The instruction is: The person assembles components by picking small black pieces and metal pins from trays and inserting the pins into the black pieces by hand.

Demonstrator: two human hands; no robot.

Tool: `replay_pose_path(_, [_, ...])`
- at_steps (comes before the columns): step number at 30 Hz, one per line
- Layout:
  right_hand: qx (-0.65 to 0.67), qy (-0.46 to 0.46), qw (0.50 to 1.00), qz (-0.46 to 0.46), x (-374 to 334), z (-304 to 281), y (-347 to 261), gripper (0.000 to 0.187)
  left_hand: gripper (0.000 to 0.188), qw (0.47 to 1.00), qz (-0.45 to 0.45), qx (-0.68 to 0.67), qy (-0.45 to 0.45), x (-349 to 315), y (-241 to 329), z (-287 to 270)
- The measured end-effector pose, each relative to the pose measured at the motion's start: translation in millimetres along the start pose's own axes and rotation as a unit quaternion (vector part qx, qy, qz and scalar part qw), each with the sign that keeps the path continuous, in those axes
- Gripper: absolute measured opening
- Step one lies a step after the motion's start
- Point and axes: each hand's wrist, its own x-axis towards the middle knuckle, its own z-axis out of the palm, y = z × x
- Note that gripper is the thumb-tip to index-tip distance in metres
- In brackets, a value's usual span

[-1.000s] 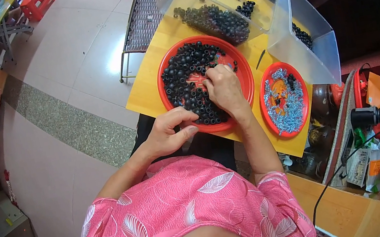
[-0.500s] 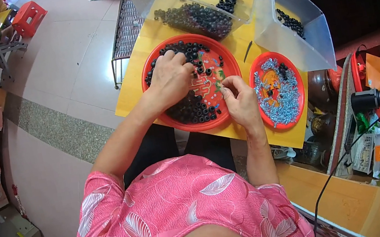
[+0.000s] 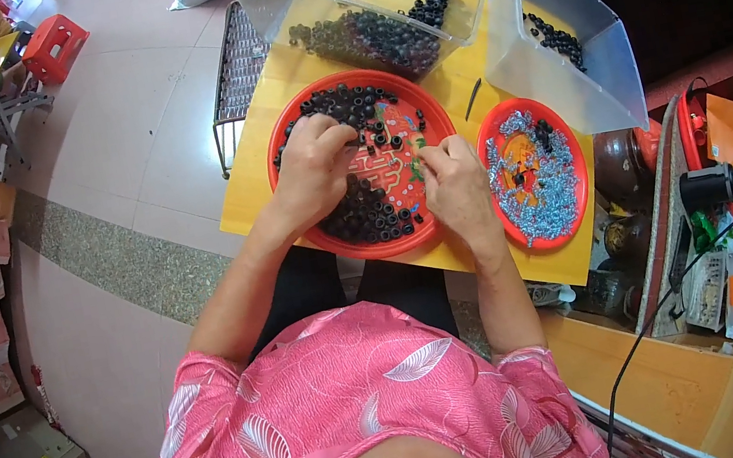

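A large round red tray (image 3: 439,113) with a printed pattern holds many small black ring-like parts (image 3: 356,101), heaped at its far side and near left. Over the tray's left half is my left hand (image 3: 312,168), thumb and fingers pinched together beside a few loose black parts; whether one is gripped cannot be made out. My right hand (image 3: 459,185) is at the tray's right edge, its thumb and forefinger closed on something too small to name. To its right, a smaller red plate (image 3: 578,154) carries many tiny silvery pieces (image 3: 547,205) and a few black parts.
Beyond the tray stands a clear plastic bin (image 3: 289,9) with many black parts; another translucent bin (image 3: 604,84) is to its right. A thin dark stick (image 3: 473,99) lies on the yellow tabletop (image 3: 245,196). A wire rack (image 3: 235,85) stands left of the table.
My left hand has drawn back slightly toward me and left, its fingers lower over the tray. My right hand has turned, its knuckles now more on top. The view has shifted slightly.
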Motion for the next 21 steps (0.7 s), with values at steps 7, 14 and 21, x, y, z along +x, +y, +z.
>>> replay_pose_path(7, [-0.121,-0.078,0.988,-0.056,4.8,16.8,1.4,0.006,0.016,0.786,-0.318,-0.53,-0.005,-31.6,16.5,-30.4])
replay_pose_path(14, [0.222,-0.11,0.967,0.057,0.6,-8.0,-37.5,0.008,0.023,0.721,-0.278,-0.634,0.03,-50.6,20.4,-32.6])
replay_pose_path(21, [0.425,-0.253,0.861,0.121,-1.2,-22.3,-66.0,0.012,0.021,0.772,-0.201,-0.602,0.011,-59.1,22.8,-31.8])
